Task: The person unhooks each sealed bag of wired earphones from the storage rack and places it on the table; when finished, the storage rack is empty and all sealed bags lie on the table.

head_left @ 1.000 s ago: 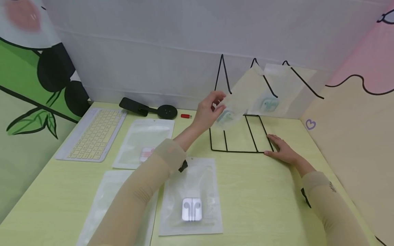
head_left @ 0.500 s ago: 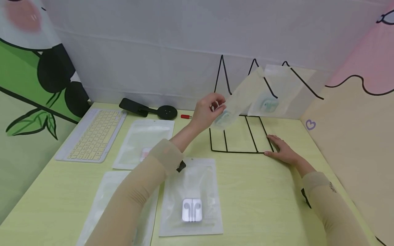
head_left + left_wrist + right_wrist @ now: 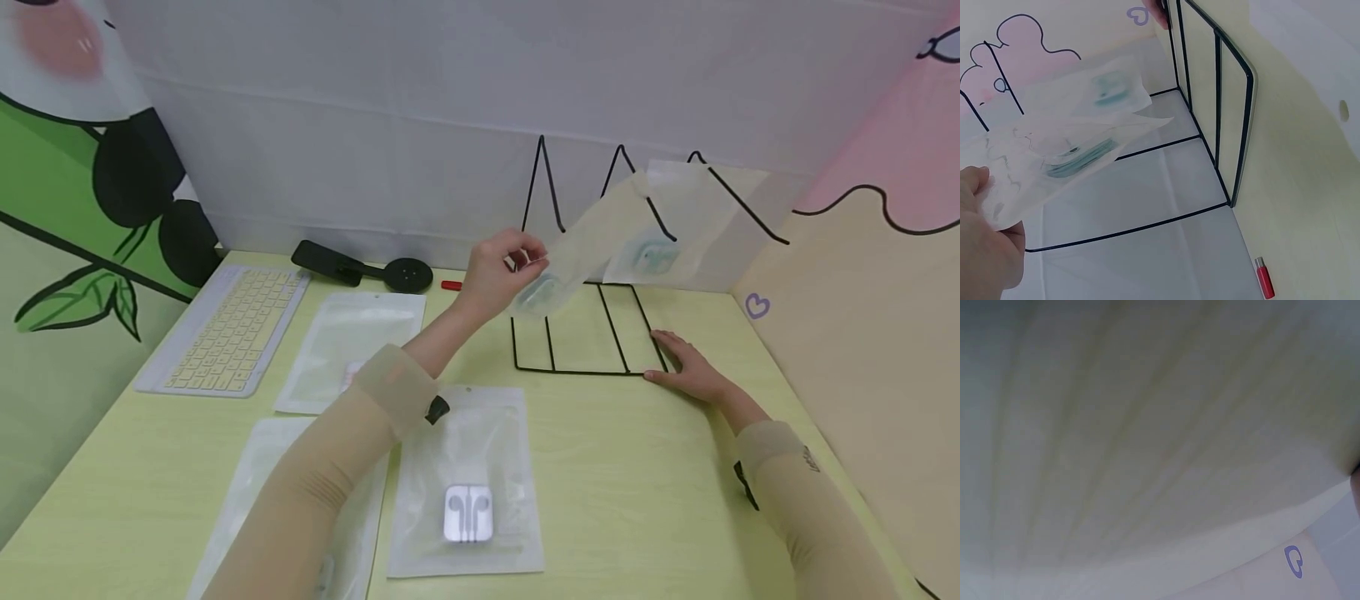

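In the head view my left hand (image 3: 501,271) pinches the lower left side of a translucent zip pouch (image 3: 603,225) with thumb and fingers. Something teal shows inside the pouch's lower end. Its top corner overlaps the middle hook of a black wire rack (image 3: 577,372), and the pouch slants from there down to my hand. A second pouch (image 3: 671,212) with a teal item hangs at the rack's right hook. My right hand (image 3: 693,368) rests at the right front corner of the rack's base, thumb and fingers spread. The right wrist view is mostly a blurred pale surface.
Flat on the table lie a pouch with white earphones (image 3: 468,512), a pouch with a pinkish item (image 3: 367,325), and another pouch (image 3: 277,467) partly under my left forearm. Farther back are a white keyboard (image 3: 232,329), a black long-handled object (image 3: 360,267) and a red USB stick (image 3: 1264,281).
My left hand has shifted slightly left, and the pouch's top has slid a little right, so the pouch looks narrower. My right hand stays at the rack's corner.
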Demonstrator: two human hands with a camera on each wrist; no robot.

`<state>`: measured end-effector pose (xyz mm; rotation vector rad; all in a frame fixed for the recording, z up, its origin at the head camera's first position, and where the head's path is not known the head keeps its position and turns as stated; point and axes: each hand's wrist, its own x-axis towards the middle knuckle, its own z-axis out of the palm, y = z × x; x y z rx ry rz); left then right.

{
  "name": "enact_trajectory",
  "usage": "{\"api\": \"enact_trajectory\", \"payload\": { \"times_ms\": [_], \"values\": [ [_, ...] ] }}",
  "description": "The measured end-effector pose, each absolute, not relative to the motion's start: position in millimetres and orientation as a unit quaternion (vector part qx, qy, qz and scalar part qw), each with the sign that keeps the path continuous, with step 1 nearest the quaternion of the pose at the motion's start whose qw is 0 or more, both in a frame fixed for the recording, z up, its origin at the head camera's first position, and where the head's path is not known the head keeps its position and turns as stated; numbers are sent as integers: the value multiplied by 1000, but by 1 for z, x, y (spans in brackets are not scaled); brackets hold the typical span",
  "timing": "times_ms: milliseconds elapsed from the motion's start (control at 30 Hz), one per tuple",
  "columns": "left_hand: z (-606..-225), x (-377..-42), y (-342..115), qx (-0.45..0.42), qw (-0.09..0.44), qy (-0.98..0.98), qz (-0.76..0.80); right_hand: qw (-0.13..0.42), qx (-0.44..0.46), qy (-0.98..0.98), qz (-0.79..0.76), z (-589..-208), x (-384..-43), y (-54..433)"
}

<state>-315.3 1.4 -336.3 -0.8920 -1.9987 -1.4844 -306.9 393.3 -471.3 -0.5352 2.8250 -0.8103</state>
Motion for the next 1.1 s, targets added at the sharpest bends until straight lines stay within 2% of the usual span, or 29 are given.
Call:
{"api": "enact_trajectory", "payload": {
  "times_ms": [667,1100],
  "values": [
    [-323,-300,-5,-295,231,-755,-539,74,-176,945,-266,-472,-308,394],
    [-317,-290,-6,-301,260,-757,-518,83,-169,944,-270,-471,-307,393]
  ]
}}
